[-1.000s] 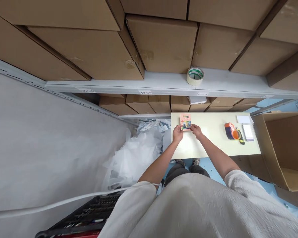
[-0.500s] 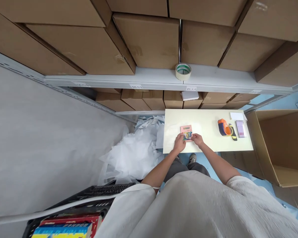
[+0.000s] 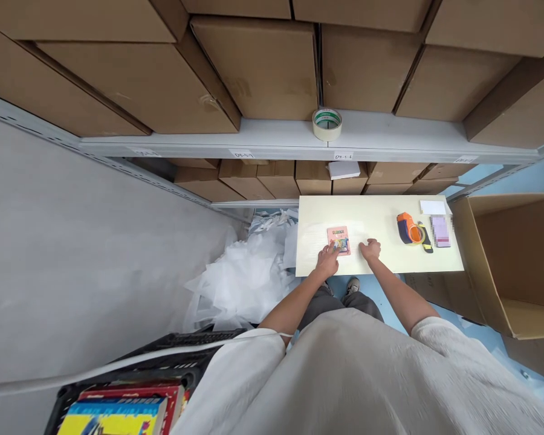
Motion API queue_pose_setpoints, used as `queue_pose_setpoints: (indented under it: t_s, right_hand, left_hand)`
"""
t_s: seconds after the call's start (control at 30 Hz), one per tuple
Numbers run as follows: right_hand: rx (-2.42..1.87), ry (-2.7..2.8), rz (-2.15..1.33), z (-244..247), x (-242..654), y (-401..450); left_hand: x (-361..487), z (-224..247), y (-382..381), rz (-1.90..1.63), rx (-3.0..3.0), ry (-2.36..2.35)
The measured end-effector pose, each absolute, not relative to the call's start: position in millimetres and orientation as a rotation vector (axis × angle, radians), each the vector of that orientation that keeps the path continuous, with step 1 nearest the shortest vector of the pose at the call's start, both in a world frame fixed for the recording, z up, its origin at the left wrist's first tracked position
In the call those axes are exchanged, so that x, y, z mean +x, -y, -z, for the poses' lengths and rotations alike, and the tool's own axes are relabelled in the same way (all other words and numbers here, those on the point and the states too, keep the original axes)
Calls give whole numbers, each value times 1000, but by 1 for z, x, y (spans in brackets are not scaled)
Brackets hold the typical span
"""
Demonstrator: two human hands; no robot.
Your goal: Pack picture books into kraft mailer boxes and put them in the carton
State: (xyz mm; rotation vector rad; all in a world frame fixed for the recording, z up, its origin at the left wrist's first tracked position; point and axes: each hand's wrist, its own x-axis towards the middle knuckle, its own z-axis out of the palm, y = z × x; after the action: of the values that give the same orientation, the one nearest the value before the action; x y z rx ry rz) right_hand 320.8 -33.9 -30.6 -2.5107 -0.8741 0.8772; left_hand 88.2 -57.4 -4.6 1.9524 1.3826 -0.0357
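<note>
A small pink booklet with a colourful cover picture (image 3: 340, 234) lies flat on the cream tabletop (image 3: 317, 211). My left hand (image 3: 328, 261) rests on its lower left part, fingers stretched out and apart on the cover. To the right of the booklet, and apart from it, my right hand (image 3: 370, 248) is over the table with its fingers curled in. Whether anything is inside those fingers is hidden.
An orange tape dispenser (image 3: 407, 228), a black-and-yellow cutter (image 3: 427, 239) and a purple pack (image 3: 440, 231) lie on the table's right side. An open carton (image 3: 478, 260) stands beyond. White wrapping sheets (image 3: 240, 275) heap at left. A tape roll (image 3: 327, 124) sits on the shelf.
My right hand has let go of the booklet's right edge and moved a little to the right, its fingers curling. My left hand stays at the booklet, now with fingers further over the cover.
</note>
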Motion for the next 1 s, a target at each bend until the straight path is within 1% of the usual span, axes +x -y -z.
queue_pose_setpoints:
  t_s: [0.1, 0.27, 0.43, 0.57, 0.77, 0.93, 1.0]
  right_hand:
    - [-2522, 828, -958, 27, 320, 29]
    - [-2345, 777, -1142, 13, 312, 26]
    - [-2151, 1145, -1196, -1, 285, 24]
    - [-2083, 1293, -1252, -1, 259, 24]
    - [-2022, 1254, -1348, 6, 248, 26]
    - [-1916, 1064, -1542, 8, 251, 27]
    - [-1943, 1100, -1494, 8, 253, 28]
  left_hand:
    - [88, 6, 58, 13, 1923, -1375]
    - [86, 5, 58, 17, 1919, -1343]
    - [80, 3, 54, 40, 1939, -1303]
    - [74, 6, 49, -57, 1907, -1295]
    - [70, 11, 44, -252, 1795, -1339]
    - [74, 9, 42, -164, 1841, -1350]
    - [77, 8, 40, -116, 1852, -1364]
